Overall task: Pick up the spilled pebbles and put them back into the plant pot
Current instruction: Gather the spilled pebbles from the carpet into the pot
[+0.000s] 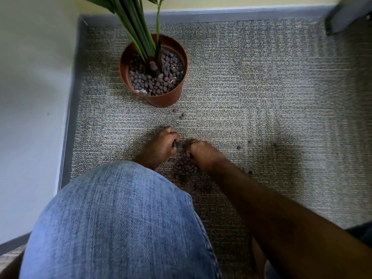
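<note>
A terracotta plant pot [161,100] stands on the grey carpet, filled with brown pebbles around green stems. A pile of spilled pebbles [184,168] lies on the carpet in front of my knee. My left hand [162,142] is curled over the pile's far left edge, with pebbles showing between its fingers. My right hand [201,153] is curled on the pile's right side, fingers gripping pebbles. Stray pebbles [182,115] lie just below the pot, and a couple more stray pebbles [239,147] sit off to the right.
My knee in blue jeans [116,218] fills the lower left and hides part of the carpet. A white wall with grey skirting [68,121] runs along the left. A dark furniture leg [342,17] stands at the top right.
</note>
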`<state>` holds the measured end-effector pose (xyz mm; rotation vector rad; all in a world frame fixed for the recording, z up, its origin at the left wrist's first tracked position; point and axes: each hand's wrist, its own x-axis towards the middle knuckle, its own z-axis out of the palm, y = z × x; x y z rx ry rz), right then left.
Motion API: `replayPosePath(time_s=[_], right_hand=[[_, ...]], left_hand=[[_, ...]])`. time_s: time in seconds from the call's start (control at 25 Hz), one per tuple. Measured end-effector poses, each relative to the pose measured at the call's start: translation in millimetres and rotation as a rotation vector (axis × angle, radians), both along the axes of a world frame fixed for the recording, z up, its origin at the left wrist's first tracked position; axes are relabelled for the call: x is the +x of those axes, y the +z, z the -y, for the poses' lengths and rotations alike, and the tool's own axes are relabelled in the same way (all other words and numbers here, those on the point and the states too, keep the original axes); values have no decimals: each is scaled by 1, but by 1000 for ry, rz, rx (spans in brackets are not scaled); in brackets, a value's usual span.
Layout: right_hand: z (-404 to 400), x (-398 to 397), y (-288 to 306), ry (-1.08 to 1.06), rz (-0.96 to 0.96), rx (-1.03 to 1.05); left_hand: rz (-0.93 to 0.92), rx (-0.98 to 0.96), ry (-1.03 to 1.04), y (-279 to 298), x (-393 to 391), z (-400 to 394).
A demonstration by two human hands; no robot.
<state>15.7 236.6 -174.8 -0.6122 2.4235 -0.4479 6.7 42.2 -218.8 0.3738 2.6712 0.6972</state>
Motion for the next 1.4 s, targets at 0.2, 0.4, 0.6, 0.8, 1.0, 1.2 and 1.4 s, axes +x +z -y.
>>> replayPosePath(time_s=[0.2, 0.4, 0.6, 0.8, 1.0, 1.2, 1.4], right_hand=[[1, -3, 2, 0, 29, 10], [-20, -31, 9, -330, 102, -195], [-3, -83, 66, -551, 3, -496], [33, -132, 115, -441, -238, -576], [47, -158, 117, -189, -225, -306], [20, -136, 98, -510, -221, -592], [-17, -62, 36, -586, 94, -391]], left_hand=[[-19, 31, 62, 7, 0, -3], [-140, 141, 152, 38, -7, 2], [-251, 289, 245, 88, -26, 15], [-365, 291, 314, 133, -76, 39], [-272, 267, 312, 135, -106, 47], [-405, 314, 321, 109, -66, 45], [-59, 280, 142, 54, -1, 20]])
